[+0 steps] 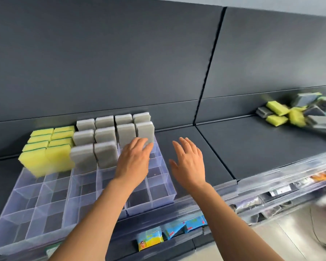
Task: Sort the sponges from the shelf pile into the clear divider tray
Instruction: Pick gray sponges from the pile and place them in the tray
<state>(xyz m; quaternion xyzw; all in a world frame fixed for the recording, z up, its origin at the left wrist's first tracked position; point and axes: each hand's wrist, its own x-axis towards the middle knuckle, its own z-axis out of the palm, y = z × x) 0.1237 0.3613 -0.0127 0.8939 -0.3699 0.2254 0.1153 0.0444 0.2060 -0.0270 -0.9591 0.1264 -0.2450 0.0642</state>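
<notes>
Both hands are empty, with the fingers spread. The left hand is over the clear tray, and its fingertips are right by a grey sponge that stands up in the back of the tray. I cannot tell if they touch it. The right hand is in the air beside the tray, over the dark shelf.

Yellow sponges fill the back left boxes, and grey ones stand next to them. The front boxes have nothing in them. The pile of mixed sponges sits well apart, on the right.

The standing sponges look wobbly. A bump from the left hand could tip them like dominoes. A big reach to the pile could slide the tray, because it sits near the shelf edge.
</notes>
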